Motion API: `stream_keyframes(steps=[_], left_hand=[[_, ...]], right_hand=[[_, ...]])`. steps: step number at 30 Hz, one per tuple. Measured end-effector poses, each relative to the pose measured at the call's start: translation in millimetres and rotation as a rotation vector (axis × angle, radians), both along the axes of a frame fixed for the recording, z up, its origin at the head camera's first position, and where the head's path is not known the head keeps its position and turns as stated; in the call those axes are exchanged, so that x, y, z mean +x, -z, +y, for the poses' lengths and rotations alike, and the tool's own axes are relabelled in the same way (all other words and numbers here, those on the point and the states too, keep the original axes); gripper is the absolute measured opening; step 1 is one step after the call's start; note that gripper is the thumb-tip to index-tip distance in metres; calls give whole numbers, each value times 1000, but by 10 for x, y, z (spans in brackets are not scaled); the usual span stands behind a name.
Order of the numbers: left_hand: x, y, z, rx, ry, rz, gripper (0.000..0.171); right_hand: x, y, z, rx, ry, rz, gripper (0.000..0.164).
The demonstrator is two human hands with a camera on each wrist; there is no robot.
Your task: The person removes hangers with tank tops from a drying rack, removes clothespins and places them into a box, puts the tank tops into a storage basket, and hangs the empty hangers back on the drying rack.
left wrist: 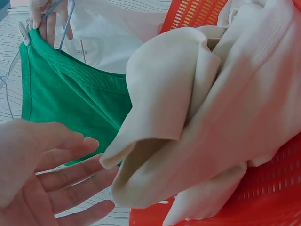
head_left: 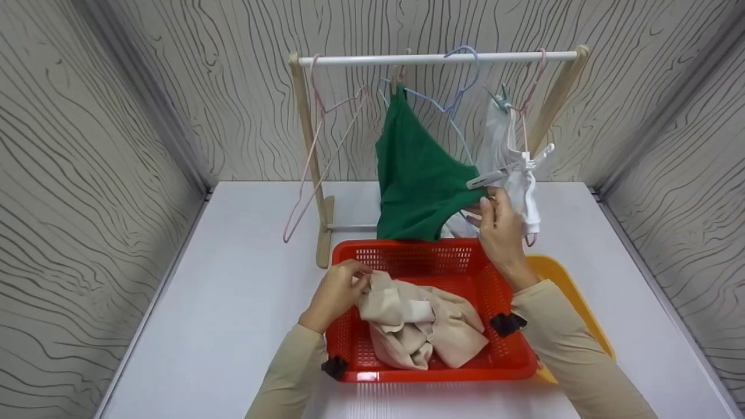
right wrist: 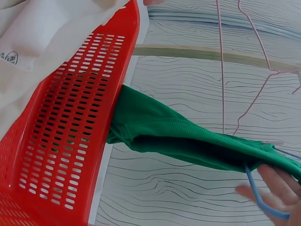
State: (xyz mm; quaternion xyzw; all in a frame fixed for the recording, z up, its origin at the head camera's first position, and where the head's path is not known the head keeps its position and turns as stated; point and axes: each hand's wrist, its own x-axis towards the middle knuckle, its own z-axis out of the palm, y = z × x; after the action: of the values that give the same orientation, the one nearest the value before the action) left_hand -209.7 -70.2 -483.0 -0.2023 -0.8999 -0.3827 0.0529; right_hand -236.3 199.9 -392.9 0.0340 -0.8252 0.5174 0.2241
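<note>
A green garment (head_left: 416,169) with a ribbed edge hangs from a blue hanger (right wrist: 255,190), pegged at its upper left corner. A white clothespin (head_left: 488,178) sits at its right corner. My right hand (head_left: 502,230) pinches the ribbed edge just below that pin; the hanger wire passes by its fingers. The garment's lower edge reaches the far rim of a red basket (head_left: 401,376). Inside lies a crumpled beige garment (head_left: 457,326). My left hand (head_left: 339,289) is at its left end, with fingers extended and loosely spread beside the fabric in the left wrist view (left wrist: 70,174).
A wooden rack with a white bar (head_left: 361,60) stands behind the basket. A bare pink hanger (head_left: 307,169) hangs at the left. White clothing (head_left: 496,134) hangs pegged from another pink hanger at the right. A yellow basket (head_left: 556,270) sits partly under my right forearm.
</note>
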Motion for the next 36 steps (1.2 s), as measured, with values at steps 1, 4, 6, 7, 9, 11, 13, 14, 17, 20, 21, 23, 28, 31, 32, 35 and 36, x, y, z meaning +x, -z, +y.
stream_keyframes(steps=[1,4,6,7,9,11,13,14,17,20,21,23,28,31,32,35,36], left_hand=[[0,0,1,1,0,-1,13],[0,-1,10,-4,-1,12,12],[-1,-4,19,-6,0,22,11],[-1,-4,26,-8,-1,25,11],[-2,-8,42,-9,-1,27,11],[-2,-11,62,-8,2,22,12],[-3,-15,85,-6,1,10,13],[-3,-18,97,1,1,4,13],[-7,-27,136,25,1,-3,14],[-25,-46,188,43,-7,-1,15],[-35,-54,209,46,-11,1,16],[-57,-74,253,55,-23,-17,19],[-113,-101,365,101,-53,-62,25],[-145,-94,429,127,-60,-48,27],[-154,-92,449,130,-61,-37,27],[-186,-84,513,140,-68,-32,28],[-198,-82,534,142,-73,-36,29]], right_hand=[[9,6,4,0,-18,3,24],[42,19,19,40,-28,12,24],[66,24,25,79,-9,21,24],[75,28,27,81,-3,22,24],[96,37,28,94,26,27,24],[114,47,26,85,40,19,24],[134,58,21,85,63,11,24],[148,63,17,101,83,9,24],[182,73,3,117,105,12,24],[219,72,-6,125,120,31,23],[231,70,-7,111,110,35,23],[256,71,-6,81,93,31,23],[322,82,-3,4,61,-20,24],[352,87,-5,-43,42,-35,23],[361,89,-6,-58,35,-31,23],[387,89,-13,-107,8,-21,21],[396,86,-15,-115,4,-21,21]])
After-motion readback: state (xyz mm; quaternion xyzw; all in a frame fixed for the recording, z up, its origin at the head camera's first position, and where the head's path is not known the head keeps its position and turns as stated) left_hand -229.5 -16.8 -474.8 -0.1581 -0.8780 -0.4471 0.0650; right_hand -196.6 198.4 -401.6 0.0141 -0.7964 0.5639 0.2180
